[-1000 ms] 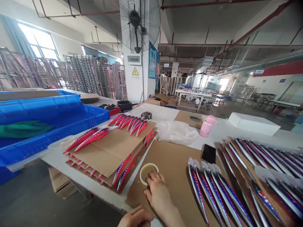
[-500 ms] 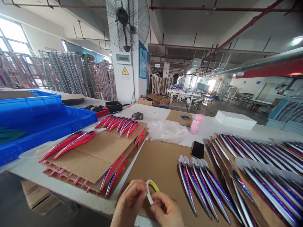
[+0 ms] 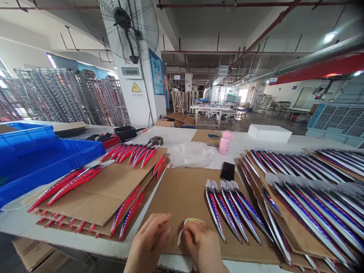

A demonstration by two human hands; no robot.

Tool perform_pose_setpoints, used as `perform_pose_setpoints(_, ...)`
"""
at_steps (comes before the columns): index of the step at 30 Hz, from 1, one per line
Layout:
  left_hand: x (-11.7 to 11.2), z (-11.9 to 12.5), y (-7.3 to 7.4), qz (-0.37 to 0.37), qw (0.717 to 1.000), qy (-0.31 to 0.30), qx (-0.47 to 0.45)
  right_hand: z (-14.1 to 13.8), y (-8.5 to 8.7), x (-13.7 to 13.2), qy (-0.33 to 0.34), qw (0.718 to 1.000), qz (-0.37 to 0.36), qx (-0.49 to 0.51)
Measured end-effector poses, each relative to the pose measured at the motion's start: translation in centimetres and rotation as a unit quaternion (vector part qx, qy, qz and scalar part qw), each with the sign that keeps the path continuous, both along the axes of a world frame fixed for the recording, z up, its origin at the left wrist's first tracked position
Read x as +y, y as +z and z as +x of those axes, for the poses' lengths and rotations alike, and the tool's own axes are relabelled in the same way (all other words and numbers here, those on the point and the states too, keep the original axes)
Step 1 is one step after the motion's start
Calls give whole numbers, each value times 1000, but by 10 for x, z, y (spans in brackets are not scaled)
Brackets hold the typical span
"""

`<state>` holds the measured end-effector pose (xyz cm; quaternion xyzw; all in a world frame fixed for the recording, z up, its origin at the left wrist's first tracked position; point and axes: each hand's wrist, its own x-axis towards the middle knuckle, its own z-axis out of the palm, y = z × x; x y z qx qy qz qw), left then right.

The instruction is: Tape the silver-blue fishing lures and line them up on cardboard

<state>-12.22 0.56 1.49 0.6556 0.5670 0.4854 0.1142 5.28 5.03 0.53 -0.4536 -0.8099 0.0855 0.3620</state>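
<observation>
"How many rolls of tape are there, and where?"

"One tape roll (image 3: 192, 220), white with yellow inside; it is above the near part of a brown cardboard sheet (image 3: 182, 189), just left of the silver fishing lures (image 3: 235, 216); whether it touches the cardboard I can't tell."

"And the hands?"

"Two; the right hand (image 3: 204, 242) has its fingers closed around the roll, covering most of it; the left hand (image 3: 150, 239) is just beside it, fingers bent and blurred, so I can't tell whether they pinch anything."

"Which way does the roll point?"

"It's a ring, its visible rim curving along the far side of the right hand; a pale strip (image 3: 179, 237) at its left runs down towards the person; the way the opening faces is mostly hidden."

"Count the rest?"

"Five silver lures on that sheet, whitish tabs at the far end, long axes slanting nearer and rightward; one phone (image 3: 227, 171) beyond them; one pink bottle (image 3: 224, 145) farther back on the white tabletop (image 3: 176, 136); two red lures (image 3: 76, 181) at the left side of the left cardboard stack (image 3: 113, 185), tails towards the near left."
</observation>
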Motion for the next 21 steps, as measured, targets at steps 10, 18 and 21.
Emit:
perform_pose_setpoints(10,13,26,22,-160,928,-30,335,-2,-3,-8,-41,995,23,-88)
perform_pose_setpoints(18,14,16,18,-112,985,-21,133,-6,-19,8,51,998,42,-11)
perform_pose_setpoints(21,19,6,8,-141,980,-26,-141,-20,-9,7,62,994,-18,90)
